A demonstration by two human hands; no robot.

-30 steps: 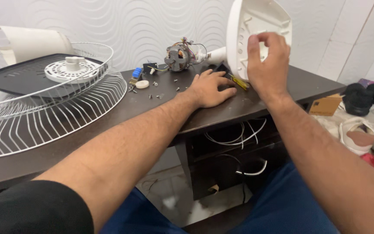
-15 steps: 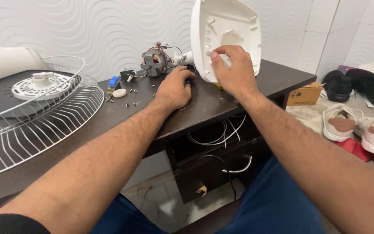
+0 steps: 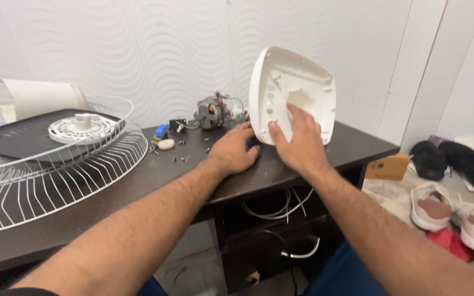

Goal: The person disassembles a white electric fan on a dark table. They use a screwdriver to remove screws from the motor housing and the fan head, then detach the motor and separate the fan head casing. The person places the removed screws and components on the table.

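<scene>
The dark wooden bench [image 3: 138, 181] holds everything. Far left of the white fan base, a big wire fan guard [image 3: 56, 175] lies like a bowl. In it sits a flat dark plate [image 3: 6, 140] with a round white disc [image 3: 78, 129] on top. A fat white tube [image 3: 34, 96] lies behind it.

The white fan base [image 3: 308, 77] stands on its edge at the back of the bench, its hollow underside facing the person. The hollow holds only ribs and little posts.

The right hand [image 3: 300, 145] presses into that hollow with fingers spread. Its grip is loose, not clenched; it props the base up. The left hand [image 3: 234, 151] lies flat on the bench just left of the base, grip released, holding nothing I can see.

So the step looks like steadying the base while feeling inside it. Any further move calls for a firm hold, as the base could tip.

Under the bench, below the base, an open shelf holds white cables [image 3: 281, 205].

Left of the base sit a small motor [image 3: 210, 112] with wires, a white cap [image 3: 166, 144] and loose screws [image 3: 182, 159].
</scene>
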